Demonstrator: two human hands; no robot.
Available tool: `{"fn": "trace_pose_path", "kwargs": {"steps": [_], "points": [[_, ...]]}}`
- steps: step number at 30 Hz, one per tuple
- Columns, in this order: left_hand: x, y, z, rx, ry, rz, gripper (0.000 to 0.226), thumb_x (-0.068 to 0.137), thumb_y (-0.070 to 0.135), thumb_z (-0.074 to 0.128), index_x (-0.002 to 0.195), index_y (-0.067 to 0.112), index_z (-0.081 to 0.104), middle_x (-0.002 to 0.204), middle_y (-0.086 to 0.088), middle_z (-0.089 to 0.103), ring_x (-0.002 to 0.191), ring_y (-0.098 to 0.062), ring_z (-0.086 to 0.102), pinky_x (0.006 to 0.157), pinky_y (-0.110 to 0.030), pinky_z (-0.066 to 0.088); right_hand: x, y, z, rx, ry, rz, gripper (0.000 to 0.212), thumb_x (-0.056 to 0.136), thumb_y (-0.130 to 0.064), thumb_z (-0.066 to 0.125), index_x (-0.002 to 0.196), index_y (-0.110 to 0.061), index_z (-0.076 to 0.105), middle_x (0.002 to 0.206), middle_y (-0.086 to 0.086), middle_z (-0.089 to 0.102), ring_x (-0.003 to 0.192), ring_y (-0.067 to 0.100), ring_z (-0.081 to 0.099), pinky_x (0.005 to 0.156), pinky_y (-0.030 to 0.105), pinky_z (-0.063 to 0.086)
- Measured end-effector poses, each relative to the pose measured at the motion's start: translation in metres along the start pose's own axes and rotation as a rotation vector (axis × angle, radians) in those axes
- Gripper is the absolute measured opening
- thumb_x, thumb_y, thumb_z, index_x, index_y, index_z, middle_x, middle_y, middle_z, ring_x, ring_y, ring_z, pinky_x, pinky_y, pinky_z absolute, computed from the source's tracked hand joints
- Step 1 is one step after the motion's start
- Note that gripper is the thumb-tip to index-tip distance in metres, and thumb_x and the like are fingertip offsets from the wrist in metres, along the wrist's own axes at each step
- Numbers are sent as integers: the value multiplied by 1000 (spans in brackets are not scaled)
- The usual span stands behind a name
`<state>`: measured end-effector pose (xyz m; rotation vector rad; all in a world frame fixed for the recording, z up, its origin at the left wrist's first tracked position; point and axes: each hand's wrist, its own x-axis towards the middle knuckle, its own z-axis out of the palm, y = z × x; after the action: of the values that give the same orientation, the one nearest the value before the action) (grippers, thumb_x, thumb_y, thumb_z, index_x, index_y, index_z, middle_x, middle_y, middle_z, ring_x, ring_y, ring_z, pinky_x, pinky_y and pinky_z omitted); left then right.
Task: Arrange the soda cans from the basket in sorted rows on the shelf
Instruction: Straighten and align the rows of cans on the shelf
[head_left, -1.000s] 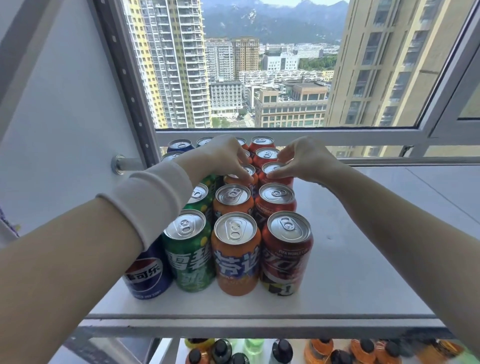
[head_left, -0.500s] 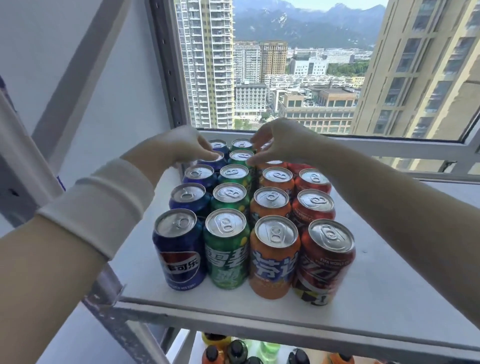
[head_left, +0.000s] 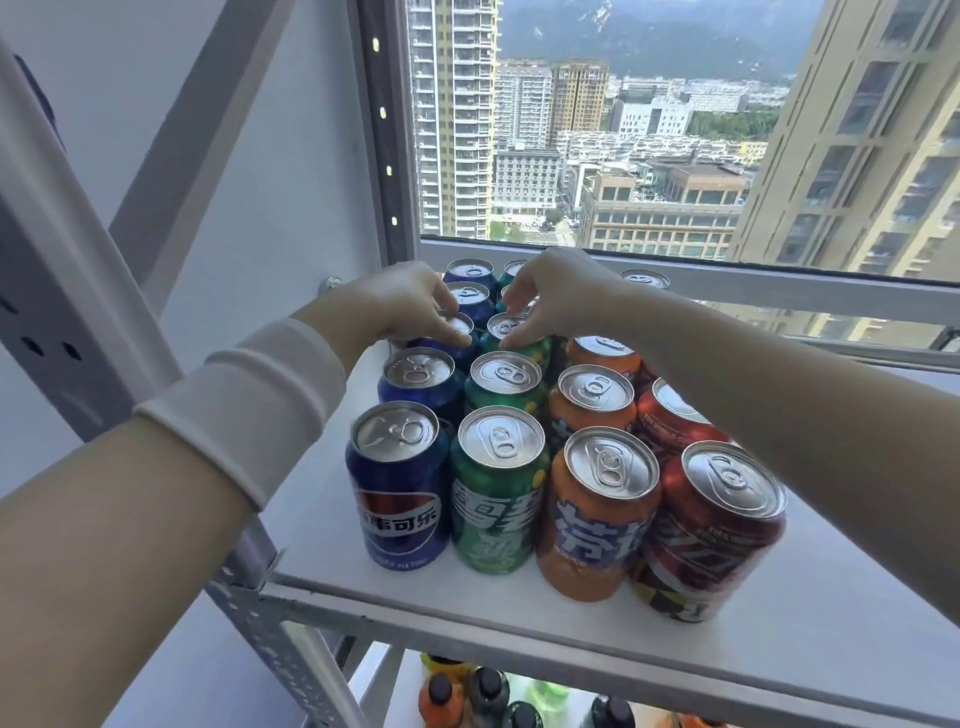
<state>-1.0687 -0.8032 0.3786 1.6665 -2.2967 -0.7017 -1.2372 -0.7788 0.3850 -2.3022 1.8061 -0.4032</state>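
Observation:
Soda cans stand upright in four colour rows on the white shelf (head_left: 597, 631): blue Pepsi cans (head_left: 397, 488) at the left, then green cans (head_left: 496, 491), orange cans (head_left: 597, 519) and red cans (head_left: 714, 530) at the right. My left hand (head_left: 402, 306) reaches over the blue row and its curled fingers pinch the rim of the third blue can (head_left: 460, 332). My right hand (head_left: 553, 299) crosses from the right and pinches the top of the third green can (head_left: 506, 327). The basket is not in view.
A grey metal shelf upright (head_left: 244, 587) runs along the left, with a white wall behind it. A window frame (head_left: 779, 288) closes the back of the shelf. Bottles with dark caps (head_left: 485, 691) stand on the lower shelf. Bare shelf surface lies right of the red row.
Both hands have shifted left from the orange and red rows to the blue and green rows. The camera has swung left too.

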Motion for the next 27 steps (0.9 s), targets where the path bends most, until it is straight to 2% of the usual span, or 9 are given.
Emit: {"fn": "trace_pose_path", "kwargs": {"steps": [10, 15, 19, 21, 23, 25, 27], "points": [[0, 9, 5, 17, 10, 30, 53, 75, 34, 75, 120, 9, 60, 121, -12, 60, 104, -27, 59, 90, -41, 52, -4, 5, -5, -33, 12, 36, 50, 68, -31, 81, 107, -4, 66, 110, 5, 66, 100, 19, 60, 79, 22, 42], [-2, 7, 6, 40, 1, 34, 58, 76, 35, 73, 126, 11, 55, 128, -10, 55, 110, -26, 54, 96, -41, 48, -9, 4, -4, -47, 4, 10, 55, 71, -33, 78, 117, -8, 61, 114, 5, 65, 103, 19, 59, 91, 28, 46], [-11, 11, 6, 134, 21, 56, 58, 82, 39, 67, 130, 11, 52, 130, -9, 55, 111, -25, 54, 92, -34, 46, -36, 4, -22, 33, 27, -5, 59, 74, -33, 74, 125, -9, 55, 121, 3, 62, 99, 11, 56, 88, 19, 40], [-21, 19, 4, 231, 92, 129, 54, 83, 39, 65, 129, 14, 53, 130, -7, 57, 112, -23, 55, 91, -32, 43, -62, 12, -34, 91, 62, -5, 54, 74, -30, 73, 122, -10, 56, 118, 2, 63, 95, 9, 55, 84, 19, 39], [-36, 32, 5, 207, 132, 255, 48, 82, 38, 66, 125, 20, 56, 128, 0, 59, 110, -17, 56, 94, -30, 42, -91, 25, -41, 144, 92, 29, 52, 72, -30, 75, 118, -13, 59, 112, -1, 65, 96, 12, 59, 84, 22, 43], [-51, 50, 10, 132, 57, 377, 43, 80, 39, 67, 120, 26, 59, 122, 6, 61, 104, -11, 60, 95, -29, 45, -116, 37, -42, 170, 105, 83, 52, 68, -33, 77, 115, -16, 61, 104, -5, 65, 97, 13, 61, 83, 25, 46], [-61, 65, 21, 132, -41, 431, 43, 79, 40, 68, 119, 26, 60, 120, 8, 62, 102, -9, 61, 93, -29, 47, -132, 45, -38, 169, 94, 117, 53, 66, -34, 78, 114, -18, 62, 103, -9, 62, 97, 12, 60, 78, 21, 46]]}}
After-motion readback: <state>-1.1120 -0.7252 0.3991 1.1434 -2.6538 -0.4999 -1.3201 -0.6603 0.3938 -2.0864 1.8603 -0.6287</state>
